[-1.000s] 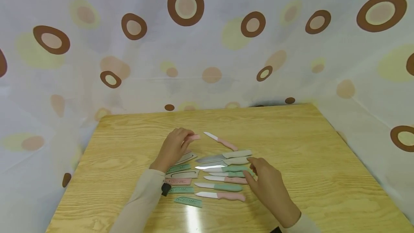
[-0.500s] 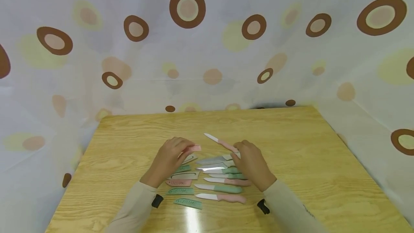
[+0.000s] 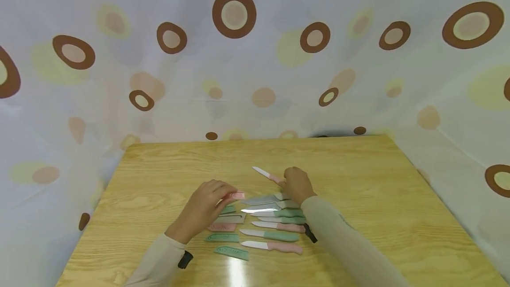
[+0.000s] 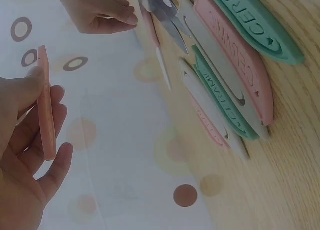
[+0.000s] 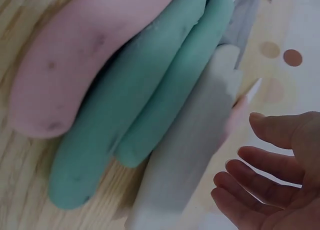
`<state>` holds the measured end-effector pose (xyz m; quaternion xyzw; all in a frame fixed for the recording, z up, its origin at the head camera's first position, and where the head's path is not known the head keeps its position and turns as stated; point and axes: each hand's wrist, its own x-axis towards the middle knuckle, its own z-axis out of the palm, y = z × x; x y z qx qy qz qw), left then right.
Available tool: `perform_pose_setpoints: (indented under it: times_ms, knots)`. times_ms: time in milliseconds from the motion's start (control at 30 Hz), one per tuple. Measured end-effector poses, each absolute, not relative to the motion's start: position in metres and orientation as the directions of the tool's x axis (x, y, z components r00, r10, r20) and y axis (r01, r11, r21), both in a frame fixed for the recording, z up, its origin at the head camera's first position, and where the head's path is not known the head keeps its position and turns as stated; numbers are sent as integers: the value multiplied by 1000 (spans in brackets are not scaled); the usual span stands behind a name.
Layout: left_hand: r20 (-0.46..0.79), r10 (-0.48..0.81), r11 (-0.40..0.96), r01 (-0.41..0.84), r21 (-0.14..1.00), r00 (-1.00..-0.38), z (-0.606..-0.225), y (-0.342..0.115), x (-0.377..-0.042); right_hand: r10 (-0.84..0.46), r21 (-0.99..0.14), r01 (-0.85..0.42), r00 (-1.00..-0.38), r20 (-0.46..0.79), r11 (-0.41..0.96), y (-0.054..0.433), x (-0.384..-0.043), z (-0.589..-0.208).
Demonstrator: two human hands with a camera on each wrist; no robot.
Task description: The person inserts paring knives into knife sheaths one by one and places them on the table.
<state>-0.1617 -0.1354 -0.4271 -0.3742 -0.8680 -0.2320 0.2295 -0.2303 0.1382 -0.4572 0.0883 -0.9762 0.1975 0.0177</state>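
My left hand (image 3: 204, 205) pinches a pink knife sheath (image 4: 46, 110) between thumb and fingers, held up off the table. My right hand (image 3: 298, 185) is over the handle of the farthest pink-handled knife (image 3: 274, 178), whose white blade points to the far left. In the right wrist view its thumb and fingers are loosely bent and apart, with that knife's pink handle (image 5: 233, 121) just beyond them. Below my hands lies a column of knives with white, green and pink handles, such as the nearest pink-handled knife (image 3: 283, 246). Blades point left.
Left of the blades lie several sheaths, among them a green sheath (image 3: 232, 252) nearest the front, a pink sheath (image 4: 235, 60) and a whitish sheath (image 4: 212, 52). All rest on the wooden table (image 3: 378, 216). A patterned curtain (image 3: 263, 65) surrounds its back and sides.
My right hand has moved left and away from me, from the knife handles' right ends to the farthest pink-handled knife. My left hand has drawn back toward me with the pink sheath.
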Motion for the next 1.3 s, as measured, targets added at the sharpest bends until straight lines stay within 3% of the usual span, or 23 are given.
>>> perform_pose_setpoints:
  times_ms: [267, 467, 700, 900, 1300]
  knots:
    - [563, 534, 617, 746, 250, -631, -428, -133, -161, -106, -343, -113, -994, 40, 932, 135, -242, -470]
    - [570, 535, 617, 750, 240, -623, -429, -133, -162, -157, -353, -162, -987, 44, 921, 132, -244, -473]
    - [578, 540, 609, 757, 234, -613, -431, -132, -163, -203, -229, -209, -978, 53, 951, 131, -246, -475]
    - [556, 544, 615, 750, 245, -628, -432, -130, -162, -211, -196, -217, -976, 51, 956, 131, -243, -475]
    - [546, 546, 619, 745, 248, -636, -431, -123, -162, -276, -330, -312, -949, 153, 891, 143, -228, -459]
